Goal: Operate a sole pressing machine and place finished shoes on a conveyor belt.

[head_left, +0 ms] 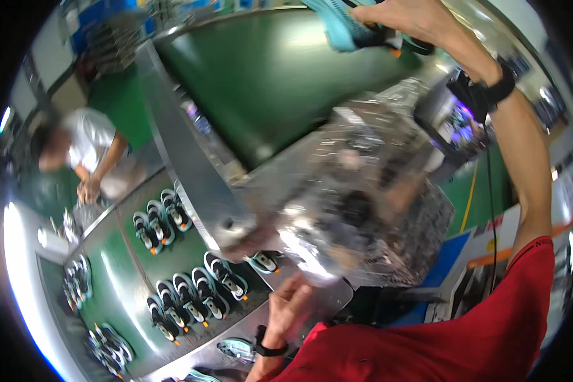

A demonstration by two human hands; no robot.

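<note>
Grasping a teal-and-black shoe [340, 28] in the right hand [404, 19], at arm's reach by the top edge of the view, near the far side of a broad green surface [254, 76]. Holding the left hand [286, 304] low with bent fingers, just beside blurred, shiny clear plastic [417, 254]; cannot tell whether gripping anything there. Facing, farther left, black, white and teal shoes [183, 298] in rows on a green belt [102, 239], and beyond, a co-worker [90, 137] in white.

The green floor [118, 102] bears a yellow line [470, 194] at right. A pale wall [49, 51] stands upper left; a bright white strip [11, 254] curves below; glare streaks the green tabletop [102, 305].
</note>
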